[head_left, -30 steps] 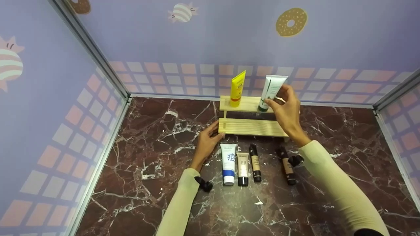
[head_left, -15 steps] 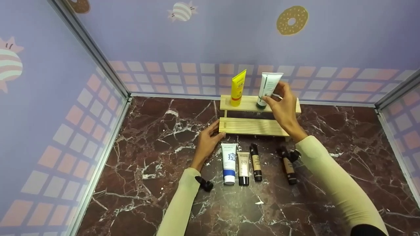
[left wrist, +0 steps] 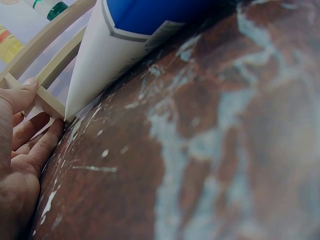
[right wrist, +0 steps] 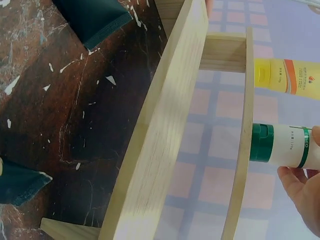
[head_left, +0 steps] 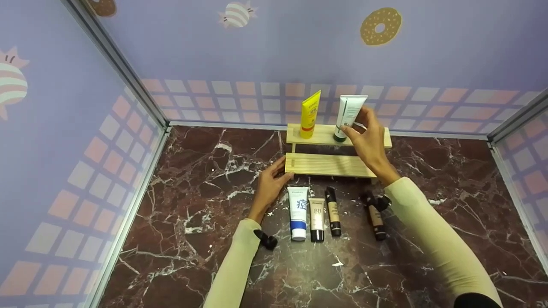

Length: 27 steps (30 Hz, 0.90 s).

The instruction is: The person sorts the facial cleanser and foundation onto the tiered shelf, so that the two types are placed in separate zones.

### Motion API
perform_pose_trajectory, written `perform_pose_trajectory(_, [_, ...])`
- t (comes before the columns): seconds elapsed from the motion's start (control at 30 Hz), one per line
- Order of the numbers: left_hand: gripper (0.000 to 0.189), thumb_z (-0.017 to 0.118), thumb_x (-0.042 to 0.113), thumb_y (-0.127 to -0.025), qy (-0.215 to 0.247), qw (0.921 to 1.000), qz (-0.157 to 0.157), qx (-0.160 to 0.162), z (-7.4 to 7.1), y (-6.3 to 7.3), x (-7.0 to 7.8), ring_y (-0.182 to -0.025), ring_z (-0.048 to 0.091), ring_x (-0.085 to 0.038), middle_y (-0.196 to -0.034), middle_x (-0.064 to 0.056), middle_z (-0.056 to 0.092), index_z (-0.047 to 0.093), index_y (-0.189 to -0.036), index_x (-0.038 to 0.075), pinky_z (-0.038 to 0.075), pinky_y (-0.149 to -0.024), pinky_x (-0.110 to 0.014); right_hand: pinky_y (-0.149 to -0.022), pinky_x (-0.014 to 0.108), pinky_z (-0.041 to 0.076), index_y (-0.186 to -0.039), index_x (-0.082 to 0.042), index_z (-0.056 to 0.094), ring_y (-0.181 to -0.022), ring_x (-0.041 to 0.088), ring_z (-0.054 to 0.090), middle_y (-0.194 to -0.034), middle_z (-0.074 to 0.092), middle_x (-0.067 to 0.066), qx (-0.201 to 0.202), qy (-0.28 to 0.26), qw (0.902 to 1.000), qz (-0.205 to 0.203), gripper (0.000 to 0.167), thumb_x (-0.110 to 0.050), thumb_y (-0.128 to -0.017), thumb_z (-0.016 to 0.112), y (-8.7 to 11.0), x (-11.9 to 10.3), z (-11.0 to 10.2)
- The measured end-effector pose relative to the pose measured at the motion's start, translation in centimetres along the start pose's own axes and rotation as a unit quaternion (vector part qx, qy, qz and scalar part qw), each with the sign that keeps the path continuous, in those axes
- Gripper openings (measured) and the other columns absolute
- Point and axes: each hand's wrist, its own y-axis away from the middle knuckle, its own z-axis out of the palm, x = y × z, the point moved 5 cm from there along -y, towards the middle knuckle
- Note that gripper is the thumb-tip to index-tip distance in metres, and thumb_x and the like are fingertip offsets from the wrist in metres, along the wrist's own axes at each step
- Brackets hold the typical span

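Observation:
A two-tier wooden rack (head_left: 329,165) stands near the back wall. My left hand (head_left: 269,186) holds the left end of its lower tier, thumb at the front edge and fingers along the side; the left wrist view shows the thumb (left wrist: 22,96) on the wood. With my right hand (head_left: 371,141) I pinch a white tube with a green cap (head_left: 350,115). Its cap (right wrist: 262,142) is down against the upper tier, and the tube leans slightly right. To its left a yellow tube (head_left: 310,115) stands cap down on the same tier.
In front of the rack lie a white-and-blue tube (head_left: 298,214), a beige BB cream tube (head_left: 317,219), and two slim dark-ended tubes, one beige (head_left: 333,211) and one brown (head_left: 376,218) near my right wrist. Patterned walls (head_left: 265,47) bound the marbled tabletop (head_left: 205,256).
My right hand has shifted the white tube a little left along the upper tier, then stayed nearly still. The left hand has kept its place on the rack.

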Motion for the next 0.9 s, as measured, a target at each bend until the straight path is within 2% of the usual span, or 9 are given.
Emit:
perform_pose_trajectory(0.2, [0.064, 0.084, 0.010, -0.100, -0.006, 0.9999, 0.009, -0.004, 0.1, -0.1, 0.0, -0.136, 0.068, -0.035, -0.145, -0.022, 0.070, 0.059, -0.158, 0.001, 0.057, -0.112, -0.041, -0.120, 0.047, 0.050, -0.146, 0.007, 0.058, -0.136, 0.035, 0.062, -0.141, 0.066, 0.024, -0.003, 0.014, 0.9997, 0.019, 0.059, 0.004, -0.094, 0.085, 1.0, 0.6, -0.8])
perform_pose_trajectory(0.3, [0.064, 0.084, 0.008, -0.100, -0.001, 1.0000, 0.007, -0.004, 0.1, 0.0, -0.1, -0.136, 0.067, -0.036, -0.145, -0.023, 0.069, 0.058, -0.158, 0.000, 0.058, -0.111, -0.042, -0.122, 0.045, 0.049, -0.144, 0.007, 0.060, -0.138, 0.034, 0.061, -0.142, 0.066, 0.023, -0.004, 0.019, 0.9995, 0.026, 0.056, 0.000, -0.095, 0.086, 1.9, 0.8, -1.2])
perform_pose_trajectory(0.47, [0.064, 0.084, 0.008, -0.099, 0.002, 1.0000, 0.001, 0.000, 0.0, 0.0, -0.2, -0.136, 0.067, -0.036, -0.145, -0.023, 0.069, 0.058, -0.158, 0.001, 0.058, -0.111, -0.042, -0.121, 0.043, 0.050, -0.145, 0.009, 0.060, -0.141, 0.041, 0.060, -0.142, 0.064, 0.027, -0.008, 0.005, 0.9994, 0.034, 0.055, -0.002, -0.097, 0.084, 3.3, 1.0, -2.0])
perform_pose_trajectory(0.6, [0.064, 0.084, 0.010, -0.099, -0.001, 1.0000, -0.001, 0.001, 0.0, 0.0, -0.2, -0.136, 0.067, -0.036, -0.146, -0.023, 0.069, 0.059, -0.158, 0.002, 0.058, -0.111, -0.040, -0.117, 0.045, 0.053, -0.146, 0.010, 0.060, -0.140, 0.042, 0.061, -0.144, 0.063, 0.027, -0.005, 0.014, 0.9990, 0.042, 0.055, -0.001, -0.097, 0.084, 4.2, 1.0, -2.8])
perform_pose_trajectory(0.73, [0.064, 0.085, 0.011, -0.099, -0.007, 0.9999, 0.009, 0.002, 0.0, 0.0, 0.0, -0.136, 0.068, -0.035, -0.145, -0.022, 0.069, 0.060, -0.157, 0.002, 0.057, -0.112, -0.044, -0.115, 0.048, 0.055, -0.142, 0.009, 0.063, -0.134, 0.043, 0.065, -0.140, 0.065, 0.026, -0.006, 0.028, 0.9988, 0.039, 0.052, -0.001, -0.097, 0.084, 5.1, 1.1, -3.3])
perform_pose_trajectory(0.9, [0.064, 0.085, 0.012, -0.099, -0.011, 0.9998, 0.015, 0.003, 0.0, 0.1, 0.0, -0.134, 0.069, -0.033, -0.144, -0.020, 0.071, 0.060, -0.158, 0.005, 0.057, -0.112, -0.046, -0.118, 0.050, 0.051, -0.142, 0.009, 0.064, -0.132, 0.044, 0.066, -0.138, 0.068, 0.027, -0.018, 0.063, 0.9972, 0.036, 0.051, 0.000, -0.096, 0.085, 6.4, 1.3, -3.6])
